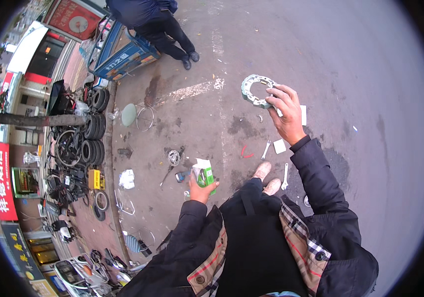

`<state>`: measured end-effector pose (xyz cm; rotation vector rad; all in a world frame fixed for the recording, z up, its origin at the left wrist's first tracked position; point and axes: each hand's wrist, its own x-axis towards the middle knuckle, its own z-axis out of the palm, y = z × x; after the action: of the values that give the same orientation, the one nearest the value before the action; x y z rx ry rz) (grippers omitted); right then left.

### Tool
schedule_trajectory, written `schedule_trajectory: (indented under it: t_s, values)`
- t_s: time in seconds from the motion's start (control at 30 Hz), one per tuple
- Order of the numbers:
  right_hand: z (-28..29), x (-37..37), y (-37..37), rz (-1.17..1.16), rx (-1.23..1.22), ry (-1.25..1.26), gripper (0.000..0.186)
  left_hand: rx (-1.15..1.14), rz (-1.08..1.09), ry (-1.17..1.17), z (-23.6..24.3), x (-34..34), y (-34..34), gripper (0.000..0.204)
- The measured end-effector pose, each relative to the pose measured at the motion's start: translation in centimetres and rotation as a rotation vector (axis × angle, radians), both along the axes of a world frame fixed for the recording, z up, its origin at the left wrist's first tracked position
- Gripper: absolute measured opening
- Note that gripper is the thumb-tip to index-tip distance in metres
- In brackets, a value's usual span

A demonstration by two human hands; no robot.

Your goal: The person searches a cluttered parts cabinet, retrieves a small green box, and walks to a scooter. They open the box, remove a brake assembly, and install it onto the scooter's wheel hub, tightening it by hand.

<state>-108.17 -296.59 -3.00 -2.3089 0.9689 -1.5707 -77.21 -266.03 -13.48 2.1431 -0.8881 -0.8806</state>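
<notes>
- From the head view, I see the right hand [287, 109] raised far out to the right, fingers closed on the edge of a pale, notched ring [247, 91] held above the pavement.
- The left hand [201, 191], nearer and further left, grips a green-and-white box [206, 174], its white flap up.
- Between the hands and to the right lie red-handled pliers [246, 153] and two wrenches [266, 149], one beside the shoes [272, 186].
- Far left, another person [165, 37] stands by a blue cart [127, 60].

Grey pavement [207, 129] carries wrenches [285, 176], a red-handled tool [246, 156].
</notes>
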Motion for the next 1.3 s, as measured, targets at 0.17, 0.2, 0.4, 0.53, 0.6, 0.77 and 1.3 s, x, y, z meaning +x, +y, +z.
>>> schedule_trajectory:
  t_s: [0.17,0.2,0.4,0.53,0.6,0.77,1.3]
  values:
    - [0.3,1.2,-2.5,0.039,-0.022,0.176,0.040,-0.074,0.063,0.035,-1.6,-1.3,0.4,0.112]
    - [0.9,1.8,-3.0,0.052,-0.058,0.182,0.039,-0.094,0.050,0.064,-1.4,-1.5,0.2,0.114]
    - [5.3,5.7,-7.8,0.340,0.029,0.426,0.034,0.052,0.108,-0.004,-1.2,-1.3,-2.4,0.131]
    - [7.7,8.5,-9.9,0.392,-0.029,0.497,0.033,0.006,0.080,-0.001,-1.7,-0.9,-3.5,0.129]
    - [8.4,9.6,-10.4,0.387,-0.055,0.457,0.032,-0.002,0.092,-0.027,-1.8,-0.9,-3.9,0.129]
    - [9.7,11.1,-11.6,0.393,-0.051,0.424,0.039,-0.050,0.122,0.030,-1.4,-0.6,-5.2,0.126]
    - [10.7,11.8,-13.6,0.383,-0.072,0.413,0.038,-0.066,0.098,0.014,-1.9,0.4,-8.0,0.119]
